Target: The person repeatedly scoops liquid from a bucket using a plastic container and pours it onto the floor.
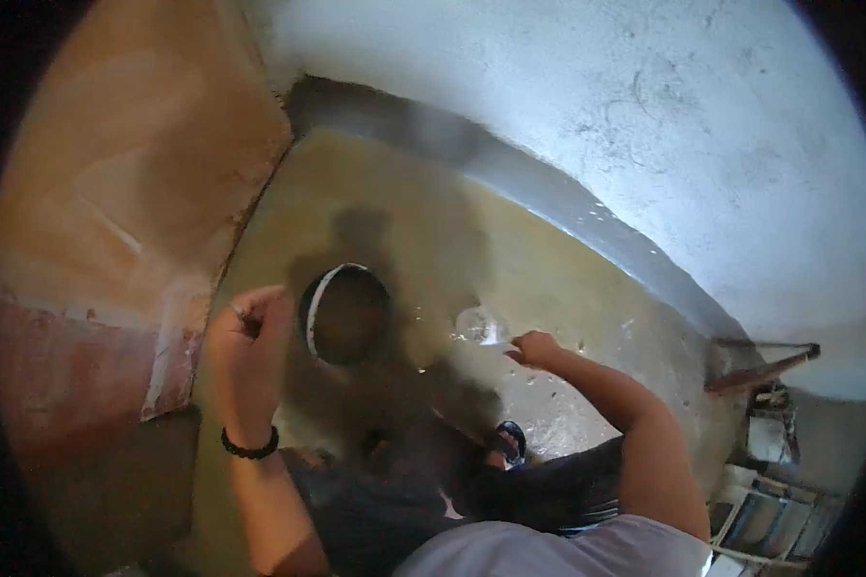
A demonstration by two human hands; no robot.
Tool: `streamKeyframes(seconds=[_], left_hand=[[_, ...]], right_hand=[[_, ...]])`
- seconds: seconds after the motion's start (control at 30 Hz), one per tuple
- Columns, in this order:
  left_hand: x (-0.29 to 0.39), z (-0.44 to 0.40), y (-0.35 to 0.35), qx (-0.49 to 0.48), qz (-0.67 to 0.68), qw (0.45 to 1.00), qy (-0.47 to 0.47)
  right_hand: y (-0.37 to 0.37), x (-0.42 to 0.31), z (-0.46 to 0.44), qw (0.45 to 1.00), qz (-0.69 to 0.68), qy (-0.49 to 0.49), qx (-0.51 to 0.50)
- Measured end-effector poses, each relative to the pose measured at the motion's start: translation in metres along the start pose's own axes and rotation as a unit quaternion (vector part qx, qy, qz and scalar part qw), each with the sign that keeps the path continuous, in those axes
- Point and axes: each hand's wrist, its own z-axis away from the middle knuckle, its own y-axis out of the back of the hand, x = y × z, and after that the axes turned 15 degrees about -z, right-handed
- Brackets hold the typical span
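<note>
My left hand (250,332) is raised at the left, fingers curled in and slightly blurred, with nothing visible in them. A dark beaded bracelet (250,443) circles that wrist. Right of it, a round dark container (314,313) with a white rim stands on the floor; its inside is in shadow. My right hand (534,350) reaches out at the centre right, its fingers closed on the handle of a pale, see-through dipper (481,328). The dipper is tilted and glints over the floor. Small bright drops show between dipper and container.
The yellowish floor (404,183) looks wet near my sandalled foot (510,444). An orange and red wall (115,221) rises at the left, a whitish wall (645,115) at the upper right. At the lower right are a wooden bracket (762,369) and a rack (770,519).
</note>
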Motion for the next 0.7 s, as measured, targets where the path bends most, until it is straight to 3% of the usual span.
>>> streamKeyframes(seconds=[0.07,0.13,0.2,0.27,0.33,0.4,0.43,0.47,0.53,0.57,0.63,0.67,0.7], left_hand=[[-0.002,0.000,0.002,-0.003,0.017,1.000,0.008],[-0.006,0.000,0.002,-0.003,0.034,0.999,0.017],[-0.012,0.001,0.000,0.030,0.045,0.998,-0.010],[-0.012,-0.001,0.001,0.035,0.074,0.997,0.006],[-0.009,-0.005,0.004,0.045,0.113,0.992,0.012],[-0.007,-0.006,0.010,0.100,0.132,0.984,0.058],[-0.006,-0.003,0.012,0.111,0.131,0.983,0.063],[-0.005,0.001,0.015,0.108,0.146,0.981,0.071],[0.000,0.008,0.025,0.120,0.159,0.976,0.090],[0.005,0.013,0.028,0.095,0.103,0.984,0.110],[0.005,0.026,0.036,0.051,0.050,0.988,0.136],[-0.002,0.029,0.037,0.070,0.040,0.982,0.174],[-0.009,0.031,0.036,0.084,0.031,0.975,0.204]], right_hand=[[0.020,0.010,0.000,0.990,0.106,-0.058,-0.078],[0.071,-0.016,0.005,0.980,0.169,-0.086,-0.068],[0.125,-0.080,0.009,0.991,0.107,-0.009,0.084],[0.140,-0.139,-0.009,0.963,0.067,0.150,0.212],[0.117,-0.195,-0.026,0.944,-0.228,0.205,0.121],[0.086,-0.249,-0.042,0.839,-0.518,0.164,0.014],[0.097,-0.287,-0.022,0.754,-0.649,0.071,-0.071],[0.092,-0.305,-0.024,0.759,-0.642,0.076,-0.081],[0.081,-0.335,-0.037,0.549,-0.817,0.046,-0.167],[0.077,-0.349,-0.045,0.551,-0.814,0.042,-0.177],[0.067,-0.365,-0.054,0.415,-0.904,0.012,-0.104],[0.068,-0.370,-0.049,0.413,-0.906,0.006,-0.093],[0.075,-0.377,-0.042,0.430,-0.899,-0.067,-0.050]])
